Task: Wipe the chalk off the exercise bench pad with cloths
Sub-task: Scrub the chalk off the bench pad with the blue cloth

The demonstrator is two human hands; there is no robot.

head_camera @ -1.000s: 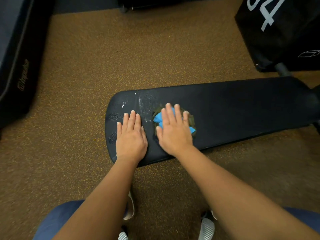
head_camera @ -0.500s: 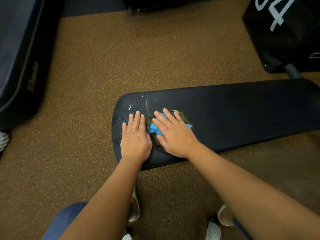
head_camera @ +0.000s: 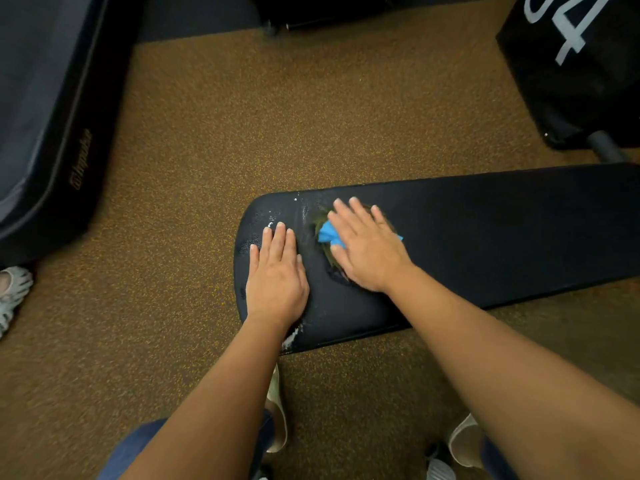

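The floor point(head_camera: 311, 126) under me is brown, speckled with orange flecks. At the far right stands a black box point(head_camera: 581, 64) with large white numerals; I can read a "4", the rest is cut off by the frame. At the left lies a dark padded mat point(head_camera: 45, 109) with a gold logo along its edge, too blurred for me to read.

The black bench pad point(head_camera: 502, 230) runs from the middle of the view out to the right, its rounded end toward the left. White chalk specks and wet drops dot the surface near that end, and a white smear point(head_camera: 290, 337) marks the near edge by my left wrist.

My left hand point(head_camera: 277, 275) lies flat on the pad's end, fingers point(head_camera: 278, 237) straight and together, grasping nothing. My right hand point(head_camera: 369, 245) presses flat on the cloths, fingers spread: a blue cloth point(head_camera: 327, 233) shows beside my thumb, lying on a dark green cloth point(head_camera: 323, 252) that sticks out around my palm.

A pale sandal point(head_camera: 12, 289) sits at the left edge.
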